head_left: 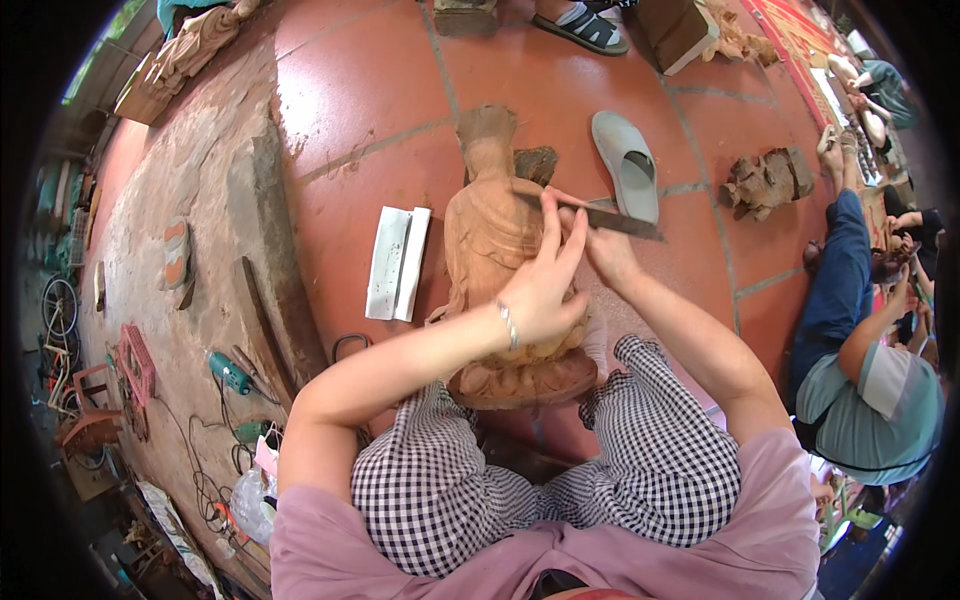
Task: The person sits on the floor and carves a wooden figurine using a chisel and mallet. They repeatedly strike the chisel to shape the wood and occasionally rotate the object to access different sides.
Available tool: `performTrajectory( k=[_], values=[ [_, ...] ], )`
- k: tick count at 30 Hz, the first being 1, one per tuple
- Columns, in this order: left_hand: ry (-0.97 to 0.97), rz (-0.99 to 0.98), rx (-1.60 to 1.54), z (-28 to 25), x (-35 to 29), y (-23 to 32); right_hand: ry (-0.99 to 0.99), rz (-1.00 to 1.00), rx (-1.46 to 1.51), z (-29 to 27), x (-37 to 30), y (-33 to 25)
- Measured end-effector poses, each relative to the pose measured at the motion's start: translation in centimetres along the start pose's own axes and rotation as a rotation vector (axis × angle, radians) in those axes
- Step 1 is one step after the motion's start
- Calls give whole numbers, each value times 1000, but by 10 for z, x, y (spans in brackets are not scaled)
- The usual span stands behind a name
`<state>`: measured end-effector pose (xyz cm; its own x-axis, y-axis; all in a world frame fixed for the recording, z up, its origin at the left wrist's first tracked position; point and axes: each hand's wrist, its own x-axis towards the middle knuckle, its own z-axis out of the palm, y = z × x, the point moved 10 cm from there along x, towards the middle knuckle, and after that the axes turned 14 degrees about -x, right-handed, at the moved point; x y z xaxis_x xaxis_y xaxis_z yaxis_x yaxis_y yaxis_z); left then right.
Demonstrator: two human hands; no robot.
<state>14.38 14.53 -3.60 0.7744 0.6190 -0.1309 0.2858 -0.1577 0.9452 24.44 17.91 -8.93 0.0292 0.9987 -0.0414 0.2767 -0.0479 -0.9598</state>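
A brown carved wooden statue (482,225) stands between my knees, with robe folds on its torso and a petal-carved round base. Across its shoulder lies a flat, dark, bar-shaped tool (627,222), whose exact kind I cannot tell. My right hand (612,254) is closed around the middle of this tool, to the right of the statue. Over the statue's front reaches my left hand (545,285), its long fingers bent against the tool close to the shoulder. Part of the statue's lower body is hidden behind my left hand and forearm.
Left of the statue lies a folded white paper (397,263) on red tiles. A grey clog (627,165) and a rough wood chunk (768,184) sit to the right. Farther left are a long timber (270,240) and a green power tool (229,372). Another person (875,400) sits at right.
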Motion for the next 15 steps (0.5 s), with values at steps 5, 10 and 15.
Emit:
performTrajectory(
  k=[5, 10, 15],
  values=[
    [14, 29, -50, -2, -2, 0, -74, 78, -26, 2, 8, -6],
    [7, -4, -58, -9, -1, 0, -41, 86, -54, 3, 2, -10],
    [121, 72, -89, -7, -15, -9, -114, 147, -99, 18, 7, -11]
  ],
)
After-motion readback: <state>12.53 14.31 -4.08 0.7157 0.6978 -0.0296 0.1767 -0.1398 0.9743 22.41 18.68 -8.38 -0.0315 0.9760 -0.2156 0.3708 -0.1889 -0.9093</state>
